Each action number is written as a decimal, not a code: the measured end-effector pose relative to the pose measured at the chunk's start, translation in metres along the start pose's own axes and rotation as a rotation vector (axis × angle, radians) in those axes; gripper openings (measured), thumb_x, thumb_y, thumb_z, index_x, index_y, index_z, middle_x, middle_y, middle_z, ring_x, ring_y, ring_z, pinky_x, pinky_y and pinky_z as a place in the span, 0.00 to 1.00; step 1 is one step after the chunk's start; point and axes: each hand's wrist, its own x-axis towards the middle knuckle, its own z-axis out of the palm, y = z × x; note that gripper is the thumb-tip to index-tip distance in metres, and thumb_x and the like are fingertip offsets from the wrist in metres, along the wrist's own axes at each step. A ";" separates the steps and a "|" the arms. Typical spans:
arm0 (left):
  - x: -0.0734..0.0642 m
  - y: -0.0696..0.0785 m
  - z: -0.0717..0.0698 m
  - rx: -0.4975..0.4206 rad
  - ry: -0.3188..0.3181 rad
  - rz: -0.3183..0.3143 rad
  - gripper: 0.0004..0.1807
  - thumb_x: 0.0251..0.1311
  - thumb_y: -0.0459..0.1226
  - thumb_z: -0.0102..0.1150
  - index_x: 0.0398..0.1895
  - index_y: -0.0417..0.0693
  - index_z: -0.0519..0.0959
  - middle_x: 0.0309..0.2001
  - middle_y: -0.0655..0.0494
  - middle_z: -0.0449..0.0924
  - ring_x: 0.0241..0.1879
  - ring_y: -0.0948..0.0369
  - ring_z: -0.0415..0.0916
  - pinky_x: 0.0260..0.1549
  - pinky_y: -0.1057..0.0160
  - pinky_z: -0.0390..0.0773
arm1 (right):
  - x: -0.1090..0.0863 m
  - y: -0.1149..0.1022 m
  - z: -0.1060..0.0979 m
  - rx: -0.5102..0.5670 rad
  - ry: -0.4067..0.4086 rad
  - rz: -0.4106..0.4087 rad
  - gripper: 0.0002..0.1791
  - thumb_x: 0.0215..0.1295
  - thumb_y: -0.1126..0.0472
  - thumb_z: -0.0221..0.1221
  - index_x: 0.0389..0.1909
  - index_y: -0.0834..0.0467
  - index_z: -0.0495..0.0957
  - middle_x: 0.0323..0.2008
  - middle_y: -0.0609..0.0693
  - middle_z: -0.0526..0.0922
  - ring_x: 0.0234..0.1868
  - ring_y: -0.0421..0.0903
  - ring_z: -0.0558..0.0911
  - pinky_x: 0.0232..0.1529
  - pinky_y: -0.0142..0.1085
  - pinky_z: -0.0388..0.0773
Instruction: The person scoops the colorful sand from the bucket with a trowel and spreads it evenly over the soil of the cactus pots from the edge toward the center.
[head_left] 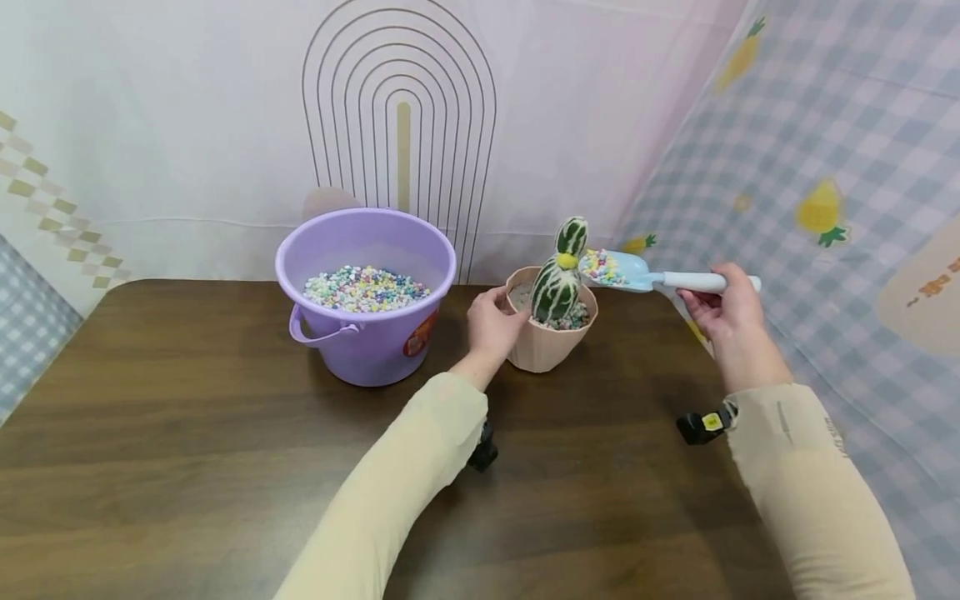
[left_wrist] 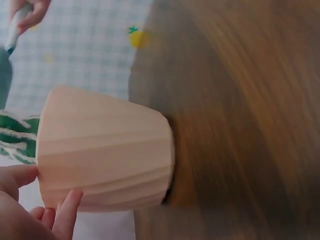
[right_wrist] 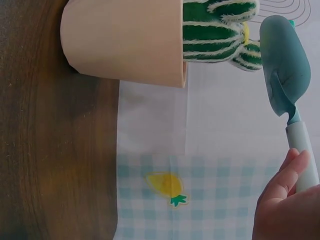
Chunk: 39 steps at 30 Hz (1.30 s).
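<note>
My right hand grips the pale handle of a light blue garden trowel. Multicoloured pebbles lie in its scoop, held level at the right of the cactus, above the pot's rim. The green, white-striped cactus stands in a pale pink flower pot, with more pebbles around its base on the right side. My left hand holds the pot at its left rim, thumb at the near edge. In the left wrist view, the fingers lie against the pot's side.
Left of the pot stands a purple bucket with many coloured pebbles inside and its handle hanging at the front. A brown wooden table carries both. Patterned cloth hangs directly behind and along the right side.
</note>
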 end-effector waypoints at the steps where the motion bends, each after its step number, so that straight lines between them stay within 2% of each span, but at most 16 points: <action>1: 0.001 0.000 0.000 -0.017 -0.001 -0.006 0.23 0.50 0.33 0.66 0.52 0.37 0.77 0.44 0.44 0.79 0.43 0.53 0.78 0.42 0.61 0.81 | 0.000 -0.001 -0.001 0.004 0.002 -0.002 0.21 0.62 0.60 0.58 0.50 0.45 0.59 0.23 0.60 0.76 0.25 0.53 0.80 0.25 0.38 0.82; 5: 0.007 -0.001 -0.002 -0.045 0.008 -0.039 0.22 0.49 0.31 0.65 0.51 0.37 0.77 0.45 0.43 0.81 0.44 0.52 0.79 0.45 0.60 0.81 | -0.001 -0.005 -0.006 0.026 0.025 -0.008 0.19 0.61 0.61 0.59 0.48 0.47 0.61 0.23 0.59 0.76 0.26 0.53 0.81 0.27 0.38 0.83; 10: 0.013 0.000 -0.007 0.021 0.035 -0.055 0.22 0.52 0.32 0.62 0.53 0.38 0.76 0.49 0.43 0.79 0.48 0.52 0.77 0.49 0.58 0.79 | 0.000 -0.010 -0.012 0.043 0.034 -0.002 0.18 0.62 0.60 0.58 0.48 0.47 0.62 0.24 0.59 0.76 0.27 0.53 0.81 0.28 0.39 0.83; 15: 0.008 0.002 -0.004 0.060 -0.006 -0.060 0.23 0.53 0.35 0.63 0.53 0.38 0.75 0.45 0.45 0.79 0.45 0.52 0.76 0.46 0.58 0.78 | 0.003 -0.014 -0.019 0.038 0.038 -0.016 0.16 0.62 0.61 0.58 0.46 0.49 0.64 0.24 0.59 0.76 0.26 0.53 0.80 0.28 0.39 0.83; 19: 0.005 0.002 -0.003 0.087 -0.027 -0.033 0.21 0.51 0.33 0.62 0.50 0.38 0.75 0.41 0.45 0.80 0.41 0.52 0.77 0.43 0.59 0.78 | 0.005 -0.014 -0.023 0.032 0.042 -0.021 0.17 0.62 0.60 0.58 0.48 0.48 0.63 0.24 0.59 0.76 0.26 0.53 0.80 0.28 0.38 0.83; 23: 0.011 0.000 -0.009 0.080 -0.019 -0.042 0.21 0.53 0.32 0.60 0.52 0.37 0.74 0.44 0.42 0.80 0.45 0.51 0.77 0.48 0.58 0.78 | 0.007 -0.012 -0.025 0.017 0.042 -0.013 0.21 0.63 0.60 0.57 0.51 0.45 0.59 0.22 0.59 0.76 0.24 0.53 0.80 0.26 0.38 0.83; 28: 0.011 -0.005 -0.014 0.056 0.009 -0.086 0.23 0.57 0.39 0.60 0.55 0.38 0.73 0.47 0.42 0.79 0.48 0.51 0.77 0.49 0.57 0.78 | 0.011 -0.011 -0.028 0.010 0.057 -0.006 0.18 0.63 0.59 0.56 0.49 0.46 0.59 0.21 0.59 0.76 0.23 0.53 0.80 0.25 0.38 0.83; 31: 0.005 -0.006 -0.012 0.049 -0.026 -0.087 0.25 0.55 0.41 0.62 0.54 0.39 0.72 0.48 0.42 0.79 0.47 0.51 0.77 0.48 0.57 0.79 | 0.013 -0.013 -0.030 -0.008 0.060 -0.014 0.16 0.63 0.59 0.56 0.47 0.48 0.61 0.20 0.59 0.75 0.22 0.53 0.80 0.24 0.37 0.82; 34: 0.003 -0.007 -0.011 0.054 -0.046 -0.053 0.23 0.53 0.40 0.64 0.51 0.39 0.72 0.46 0.43 0.81 0.46 0.52 0.78 0.48 0.58 0.79 | 0.015 -0.013 -0.031 -0.018 0.051 -0.019 0.16 0.64 0.59 0.55 0.47 0.48 0.60 0.20 0.59 0.75 0.22 0.53 0.80 0.23 0.37 0.82; 36: 0.005 -0.007 -0.012 0.052 -0.031 -0.035 0.20 0.54 0.38 0.62 0.49 0.38 0.72 0.45 0.43 0.81 0.45 0.52 0.78 0.46 0.58 0.79 | 0.017 -0.012 -0.031 -0.010 0.044 -0.013 0.14 0.64 0.60 0.55 0.45 0.49 0.61 0.20 0.59 0.75 0.22 0.54 0.80 0.23 0.38 0.82; 39: 0.010 -0.008 -0.016 0.035 0.019 -0.045 0.18 0.56 0.37 0.59 0.48 0.38 0.73 0.45 0.43 0.80 0.45 0.51 0.78 0.46 0.58 0.79 | 0.019 -0.008 -0.031 -0.014 0.042 -0.009 0.11 0.63 0.62 0.55 0.41 0.52 0.63 0.20 0.59 0.75 0.21 0.53 0.80 0.22 0.39 0.82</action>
